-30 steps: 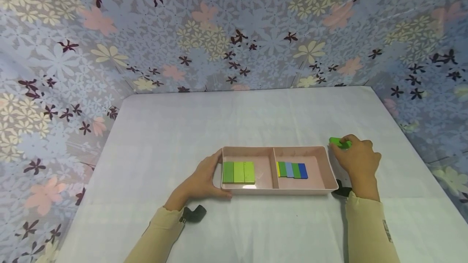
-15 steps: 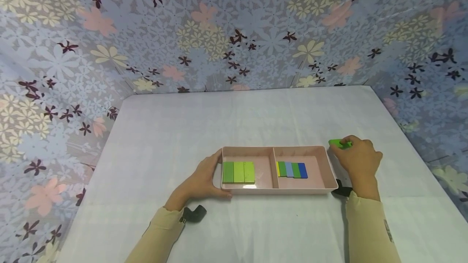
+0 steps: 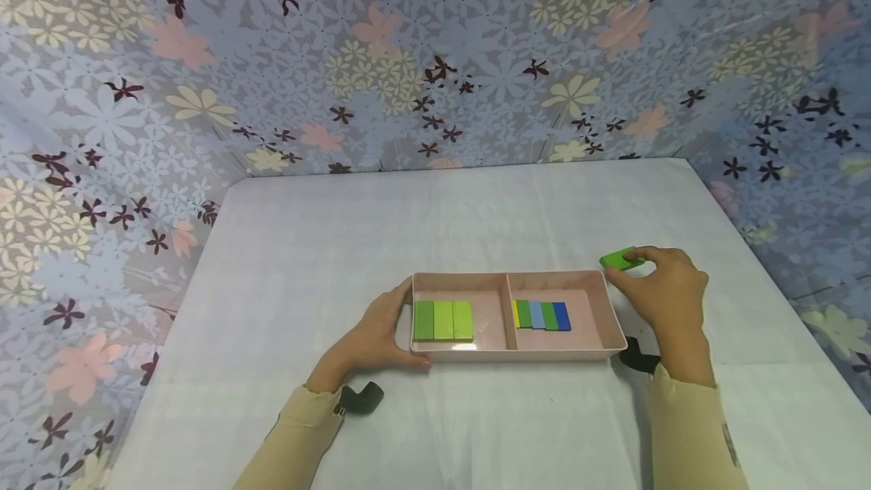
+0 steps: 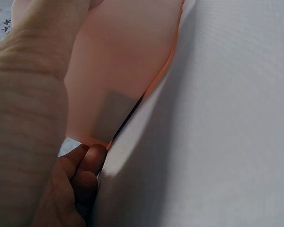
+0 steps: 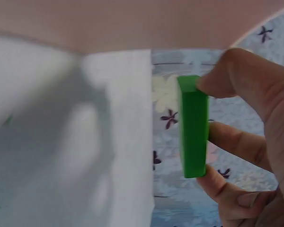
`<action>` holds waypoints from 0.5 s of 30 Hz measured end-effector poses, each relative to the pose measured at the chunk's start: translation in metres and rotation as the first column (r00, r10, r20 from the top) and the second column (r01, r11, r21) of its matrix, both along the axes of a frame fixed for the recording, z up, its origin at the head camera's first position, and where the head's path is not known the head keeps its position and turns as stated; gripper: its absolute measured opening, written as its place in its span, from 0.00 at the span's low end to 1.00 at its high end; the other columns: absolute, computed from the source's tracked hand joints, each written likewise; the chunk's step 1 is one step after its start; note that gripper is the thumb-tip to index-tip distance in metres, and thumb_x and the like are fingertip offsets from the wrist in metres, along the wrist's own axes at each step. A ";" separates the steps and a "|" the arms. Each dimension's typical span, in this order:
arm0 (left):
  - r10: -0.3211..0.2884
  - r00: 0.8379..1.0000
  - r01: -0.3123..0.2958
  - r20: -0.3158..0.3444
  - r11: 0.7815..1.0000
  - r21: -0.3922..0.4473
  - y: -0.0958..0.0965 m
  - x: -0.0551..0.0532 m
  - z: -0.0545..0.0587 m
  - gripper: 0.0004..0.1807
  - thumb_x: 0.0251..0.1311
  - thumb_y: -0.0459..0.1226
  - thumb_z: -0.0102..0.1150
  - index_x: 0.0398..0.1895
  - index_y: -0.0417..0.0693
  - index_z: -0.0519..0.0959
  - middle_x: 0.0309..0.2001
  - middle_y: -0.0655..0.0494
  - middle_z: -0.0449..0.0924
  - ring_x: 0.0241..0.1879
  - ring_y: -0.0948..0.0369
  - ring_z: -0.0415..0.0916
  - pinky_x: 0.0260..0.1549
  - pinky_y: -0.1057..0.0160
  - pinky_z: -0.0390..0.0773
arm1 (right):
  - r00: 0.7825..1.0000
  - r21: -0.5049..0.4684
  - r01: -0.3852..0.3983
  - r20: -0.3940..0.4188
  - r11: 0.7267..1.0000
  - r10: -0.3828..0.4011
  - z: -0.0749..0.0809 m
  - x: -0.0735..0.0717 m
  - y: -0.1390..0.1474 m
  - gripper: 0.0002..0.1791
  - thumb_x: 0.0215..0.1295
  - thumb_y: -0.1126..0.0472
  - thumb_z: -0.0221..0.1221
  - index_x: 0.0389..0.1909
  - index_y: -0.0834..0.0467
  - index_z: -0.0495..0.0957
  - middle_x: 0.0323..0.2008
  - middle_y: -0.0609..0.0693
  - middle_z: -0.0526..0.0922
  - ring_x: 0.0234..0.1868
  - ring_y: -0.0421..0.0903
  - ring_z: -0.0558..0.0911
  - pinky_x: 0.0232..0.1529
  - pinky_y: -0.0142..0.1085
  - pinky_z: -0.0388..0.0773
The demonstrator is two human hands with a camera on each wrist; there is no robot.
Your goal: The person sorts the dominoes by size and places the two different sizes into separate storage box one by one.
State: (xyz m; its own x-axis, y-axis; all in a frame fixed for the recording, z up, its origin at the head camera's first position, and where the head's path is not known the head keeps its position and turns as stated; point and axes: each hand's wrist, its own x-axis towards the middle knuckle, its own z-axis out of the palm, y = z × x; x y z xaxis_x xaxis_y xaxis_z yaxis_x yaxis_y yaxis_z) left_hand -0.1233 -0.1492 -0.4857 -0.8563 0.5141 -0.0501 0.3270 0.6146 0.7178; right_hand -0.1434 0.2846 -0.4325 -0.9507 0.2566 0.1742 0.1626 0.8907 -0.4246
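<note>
A pink two-compartment tray (image 3: 490,325) lies on the white-covered table. My left hand (image 3: 374,335) grips its left end, thumb along the front wall and fingers round the far side. In the left wrist view, curled fingertips (image 4: 93,158) show at the tray's wall (image 4: 123,56). Just beyond the tray's back right corner, my right hand (image 3: 661,283) pinches a green rectangular block (image 3: 618,260) by its ends. The right wrist view has the block (image 5: 194,132) between thumb and fingertips. Three light green blocks (image 3: 444,321) line the left compartment; several thinner blue, green and yellow ones (image 3: 542,316) fill part of the right.
A divider (image 3: 510,312) splits the tray in two. The tablecloth (image 3: 381,233) stretches to a flower-patterned curtain (image 3: 476,119) at the back and sides. Black wrist straps (image 3: 362,398) stick out beside both sleeves.
My right hand has lifted the green block slightly and carried it a little left, toward the tray, turning it somewhat. My left hand keeps its grip on the tray.
</note>
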 end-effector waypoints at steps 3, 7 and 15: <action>-0.002 1.000 0.002 -0.003 1.000 0.009 0.000 0.000 0.000 0.73 0.27 0.68 0.72 0.76 0.65 0.37 0.68 0.61 0.59 0.65 0.59 0.55 0.66 0.50 0.52 | 1.000 -0.001 -0.028 -0.009 1.000 0.028 0.007 0.005 -0.003 0.28 0.53 0.43 0.66 0.45 0.62 0.80 0.51 0.72 0.74 0.53 0.67 0.69 0.44 0.65 0.53; 0.001 1.000 -0.001 0.002 1.000 0.006 0.000 0.000 0.000 0.73 0.27 0.69 0.71 0.75 0.67 0.36 0.69 0.61 0.57 0.66 0.59 0.54 0.66 0.50 0.52 | 0.999 -0.006 -0.043 -0.022 0.999 0.043 0.015 0.010 -0.006 0.27 0.52 0.44 0.67 0.45 0.62 0.80 0.52 0.71 0.74 0.53 0.67 0.69 0.44 0.65 0.52; 0.004 1.000 -0.004 0.001 1.000 0.005 0.000 0.000 -0.001 0.73 0.26 0.69 0.71 0.76 0.67 0.36 0.69 0.62 0.57 0.66 0.60 0.54 0.66 0.51 0.51 | 0.998 -0.003 -0.032 -0.054 0.999 0.032 0.022 0.015 -0.011 0.27 0.51 0.46 0.68 0.43 0.63 0.80 0.52 0.70 0.74 0.54 0.67 0.69 0.46 0.66 0.52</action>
State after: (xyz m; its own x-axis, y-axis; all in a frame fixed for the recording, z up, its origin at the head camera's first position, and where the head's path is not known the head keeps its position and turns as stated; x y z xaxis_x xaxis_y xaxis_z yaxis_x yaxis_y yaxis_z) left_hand -0.1234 -0.1494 -0.4867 -0.8582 0.5110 -0.0480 0.3242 0.6122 0.7212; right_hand -0.1285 0.2733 -0.4107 -0.9477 0.2268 0.2245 0.1107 0.8934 -0.4353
